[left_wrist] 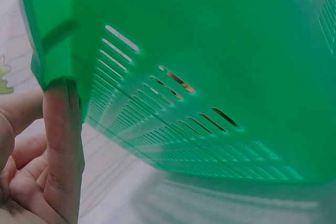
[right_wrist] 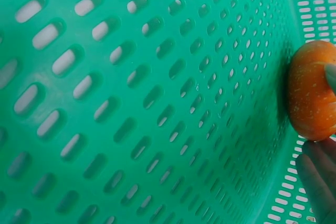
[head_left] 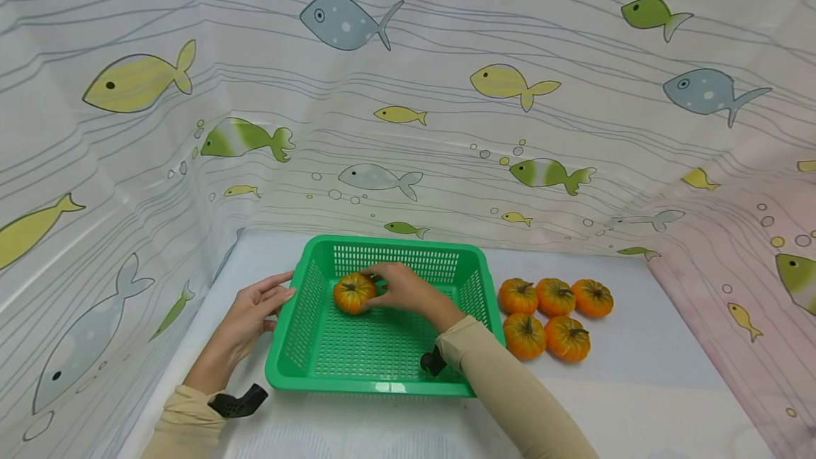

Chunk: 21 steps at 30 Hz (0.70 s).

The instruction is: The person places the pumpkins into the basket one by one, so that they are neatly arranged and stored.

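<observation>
A green plastic basket [head_left: 338,387] with slotted walls stands on the white table. At its left rim, my left hand [head_left: 245,314] holds on; in the left wrist view its fingers [left_wrist: 63,140] reach up under the rim. Inside the basket, near the left wall, is a small orange pumpkin [head_left: 353,295] with a short stem. My right hand [head_left: 408,290] grips this pumpkin from its right side, thumb in front and fingers behind. The right wrist view shows the pumpkin [right_wrist: 311,93] close to the perforated floor, with most of the hand out of frame.
Several more small pumpkins [head_left: 553,316] sit in two rows on the table, right of the basket. A white curtain [head_left: 440,140] printed with fish surrounds the table at the back and sides. My right forearm crosses the basket's front right rim.
</observation>
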Each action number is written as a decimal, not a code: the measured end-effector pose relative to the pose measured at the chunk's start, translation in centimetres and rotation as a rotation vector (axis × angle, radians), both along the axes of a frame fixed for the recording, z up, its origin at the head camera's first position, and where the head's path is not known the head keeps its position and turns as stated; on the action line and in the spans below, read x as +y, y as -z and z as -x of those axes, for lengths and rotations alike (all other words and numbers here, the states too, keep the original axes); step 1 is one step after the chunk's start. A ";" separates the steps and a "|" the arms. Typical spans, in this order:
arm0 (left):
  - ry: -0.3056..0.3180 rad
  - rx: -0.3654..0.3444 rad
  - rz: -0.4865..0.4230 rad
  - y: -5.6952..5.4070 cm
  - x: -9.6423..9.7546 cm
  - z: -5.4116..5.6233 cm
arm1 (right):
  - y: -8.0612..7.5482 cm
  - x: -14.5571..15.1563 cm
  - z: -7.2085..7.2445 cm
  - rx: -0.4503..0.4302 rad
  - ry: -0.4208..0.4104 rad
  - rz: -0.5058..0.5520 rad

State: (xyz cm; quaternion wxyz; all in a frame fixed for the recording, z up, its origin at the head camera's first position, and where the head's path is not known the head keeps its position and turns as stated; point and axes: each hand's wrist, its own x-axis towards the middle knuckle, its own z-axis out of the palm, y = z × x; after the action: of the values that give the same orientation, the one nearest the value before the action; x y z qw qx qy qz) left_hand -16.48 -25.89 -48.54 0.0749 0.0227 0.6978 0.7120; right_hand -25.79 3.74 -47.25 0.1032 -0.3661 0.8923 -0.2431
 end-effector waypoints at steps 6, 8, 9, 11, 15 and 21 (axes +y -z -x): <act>-0.007 -0.009 0.003 -0.1 -0.1 0.0 | -0.2 -0.1 0.0 -0.002 0.003 -0.010; -0.010 -0.013 0.008 -0.1 -0.1 0.0 | -0.3 -0.1 0.0 -0.005 0.008 -0.006; -0.008 -0.014 0.012 -0.1 -0.2 0.0 | -0.4 0.0 0.0 -0.006 0.013 -0.002; -0.007 -0.016 0.012 -0.1 -0.2 0.0 | -0.5 0.1 0.0 -0.008 0.026 0.011; -0.002 -0.019 0.013 0.0 -0.2 0.0 | -0.8 0.3 0.1 -0.028 0.059 0.056; -0.011 -0.030 0.018 0.0 0.0 0.0 | -1.5 0.9 0.1 -0.065 0.074 0.137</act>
State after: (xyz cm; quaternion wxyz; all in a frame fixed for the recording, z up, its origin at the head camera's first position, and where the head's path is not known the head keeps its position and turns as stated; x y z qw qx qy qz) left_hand -16.47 -25.93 -48.57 0.0816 0.0075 0.7031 0.7063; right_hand -25.88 4.61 -45.76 0.0978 -0.3311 0.8826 -0.3192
